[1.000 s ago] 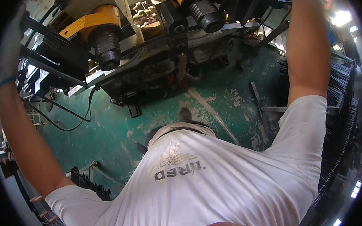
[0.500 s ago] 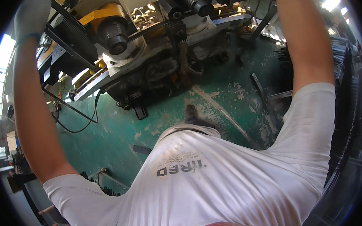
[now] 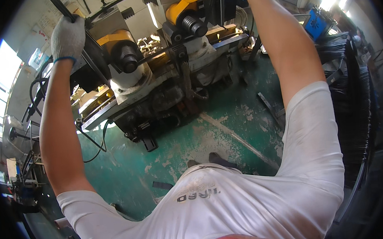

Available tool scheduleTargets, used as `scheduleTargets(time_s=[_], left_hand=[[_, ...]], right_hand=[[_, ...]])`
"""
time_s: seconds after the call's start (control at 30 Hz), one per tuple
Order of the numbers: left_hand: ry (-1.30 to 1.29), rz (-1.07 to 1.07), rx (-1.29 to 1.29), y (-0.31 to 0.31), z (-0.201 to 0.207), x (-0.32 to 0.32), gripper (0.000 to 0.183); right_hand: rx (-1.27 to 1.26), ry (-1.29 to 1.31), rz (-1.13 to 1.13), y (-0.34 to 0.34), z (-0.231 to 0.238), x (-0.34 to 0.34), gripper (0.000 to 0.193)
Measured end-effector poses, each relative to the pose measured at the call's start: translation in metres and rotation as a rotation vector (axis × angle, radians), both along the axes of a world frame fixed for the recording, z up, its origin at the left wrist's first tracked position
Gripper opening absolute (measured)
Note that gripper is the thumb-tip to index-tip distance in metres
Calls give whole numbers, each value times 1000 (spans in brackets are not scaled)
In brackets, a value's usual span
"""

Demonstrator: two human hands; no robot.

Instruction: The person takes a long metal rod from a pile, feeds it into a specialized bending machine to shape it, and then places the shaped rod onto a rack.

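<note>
My left hand (image 3: 68, 38), in a pale knit glove with a blue cuff, is raised at the upper left. Its fingers are closed at a long black bar (image 3: 62, 8) that slants down beside the machine. The right arm (image 3: 285, 39) reaches up to the top edge, where the hand is cut off from sight. Between the arms stands a machine with two yellow-and-black cylindrical units (image 3: 128, 57), each with a ribbed dark end. Under them runs a pale metal bed (image 3: 131, 94) with a worn, dirty front.
Green floor (image 3: 125, 176) with scraped paint lies under the machine. A dense bundle of thin black strands (image 3: 353, 105) stands at my right, with a blue unit (image 3: 315, 24) behind it. Metal bars (image 3: 269, 108) lie on the floor; a cable (image 3: 99, 147) hangs at the machine's left.
The view has shifted, so the machine sits lower and more of the wall shows. My left hand has come fully into view at the bar. My right arm now leans further toward the left.
</note>
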State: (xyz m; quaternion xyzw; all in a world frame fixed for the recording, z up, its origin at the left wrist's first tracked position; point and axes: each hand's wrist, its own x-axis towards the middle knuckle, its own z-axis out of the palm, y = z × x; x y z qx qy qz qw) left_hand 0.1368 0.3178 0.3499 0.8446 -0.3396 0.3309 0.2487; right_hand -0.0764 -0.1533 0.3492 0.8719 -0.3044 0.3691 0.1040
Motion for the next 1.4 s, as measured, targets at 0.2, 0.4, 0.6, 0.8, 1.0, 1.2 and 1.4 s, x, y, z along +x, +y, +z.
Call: scheduleTargets(time_s=[0.2,0.4,0.6,0.8,1.0,1.2,1.4], left_hand=[[26,-13,-44,0,-18,-10,40],[68,82,-56,44,-13,-86,40],[332,170,-86,104,-98,-143,34],[672,327,-206,131,-176,-194,33],[855,356,-305,176,-301,-236,20],[953,390,-405,193,-393,-281,21],[956,463,-282,228,-448,-284,22]], right_hand=[[-348,106,178,29,-10,-11,46],[-300,-181,346,51,-3,-58,52],[443,90,410,156,-93,-128,40],[342,17,493,168,-331,-133,45],[747,321,442,224,-441,-161,38],[812,321,439,250,-439,-170,42],[845,432,430,289,-494,-184,41]])
